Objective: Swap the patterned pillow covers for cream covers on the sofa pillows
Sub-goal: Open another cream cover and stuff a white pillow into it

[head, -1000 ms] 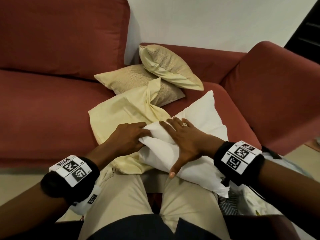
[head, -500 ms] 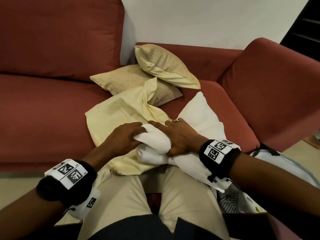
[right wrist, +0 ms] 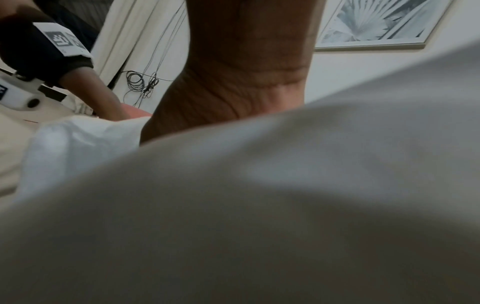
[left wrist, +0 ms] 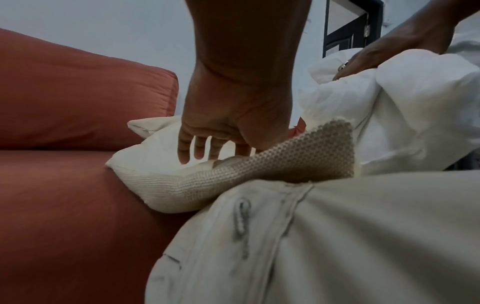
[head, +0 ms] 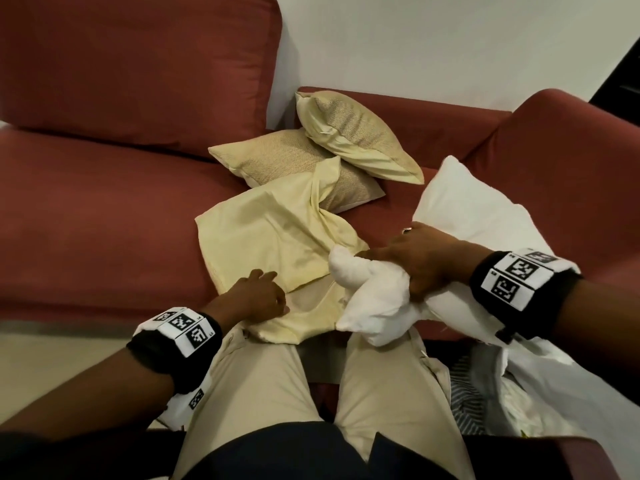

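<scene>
Left hand (head: 258,296) off white pillow (head: 474,216), corner pointing left

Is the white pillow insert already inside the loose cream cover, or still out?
Out. The white pillow insert, bare, is squeezed in the right hand; the cream cover lies flat beside it.

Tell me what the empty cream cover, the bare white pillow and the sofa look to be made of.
Cream cover: limp woven cloth, smooth matte on one face, coarse knobbly weave on the other, likely cotton.
White pillow: thin plain fabric over soft filling; it bunches under the right hand.
Sofa: red matte upholstery, fine weave.
</scene>
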`<state>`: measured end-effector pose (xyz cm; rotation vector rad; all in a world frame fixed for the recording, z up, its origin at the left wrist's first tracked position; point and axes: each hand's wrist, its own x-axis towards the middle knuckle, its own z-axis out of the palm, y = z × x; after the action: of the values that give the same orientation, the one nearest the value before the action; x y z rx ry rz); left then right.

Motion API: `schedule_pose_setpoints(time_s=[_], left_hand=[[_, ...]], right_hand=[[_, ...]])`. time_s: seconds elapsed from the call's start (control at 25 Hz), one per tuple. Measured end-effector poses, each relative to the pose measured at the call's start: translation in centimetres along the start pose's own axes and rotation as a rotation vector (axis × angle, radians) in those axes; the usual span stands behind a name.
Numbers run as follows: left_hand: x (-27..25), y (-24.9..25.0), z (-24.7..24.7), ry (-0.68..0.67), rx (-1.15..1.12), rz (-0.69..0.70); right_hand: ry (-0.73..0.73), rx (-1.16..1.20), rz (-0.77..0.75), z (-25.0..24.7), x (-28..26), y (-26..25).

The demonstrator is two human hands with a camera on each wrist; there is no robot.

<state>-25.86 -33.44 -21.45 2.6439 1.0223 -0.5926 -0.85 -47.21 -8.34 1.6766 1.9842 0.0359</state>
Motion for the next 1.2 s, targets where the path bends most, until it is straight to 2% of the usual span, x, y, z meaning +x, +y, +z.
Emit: schedule_pose_setpoints(time_s=[0.12,0.24,0.4,0.56,0.64,0.72,0.88,1.0,1.12,1.2], left_hand=[[0.0,-0.7,-0.2,0.085,0.075,-0.107],[-0.1,-0.8,-0.1,0.089,0.147,-0.103],[-0.9,-0.9,-0.9,0.206,0.263,-0.019],[-2.0,0.0,-2.3,0.313,0.384,-0.062],[-2.4,0.6,-3.0,0.403,0.34,-0.129],[-2.3,0.8,-3.6,0.556,0.209,-0.136],[-3.0,1.8,-5.8,0.735,0.045,0.025],[-4.4,2.2,-6.8,0.782,-0.036,0.13],[-5.3,3.4,-6.7,0.729,-0.021,0.21],[-5.6,4.5,-6.9,0.7,-0.029,0.234]], right_hand=[[0.016,-0.076,-0.056,-1.1,1.0,-1.3],[-0.005,-0.146,-0.107,-1.8,2.0,-2.5],[-0.059,-0.035,-0.119,-2.5,2.7,-2.9],[-0.128,0.069,-0.106,-2.9,3.0,-3.6],[-0.132,0.094,-0.118,-2.9,3.2,-4.4],[-0.116,0.103,-0.134,-2.8,3.7,-5.0],[-0.091,0.197,-0.107,-2.8,5.1,-5.1],[-0.031,0.323,0.033,-3.1,4.7,-3.7],[0.217,0.568,0.289,-3.4,3.9,-1.0],[0.32,0.673,0.451,-3.6,3.6,0.3]])
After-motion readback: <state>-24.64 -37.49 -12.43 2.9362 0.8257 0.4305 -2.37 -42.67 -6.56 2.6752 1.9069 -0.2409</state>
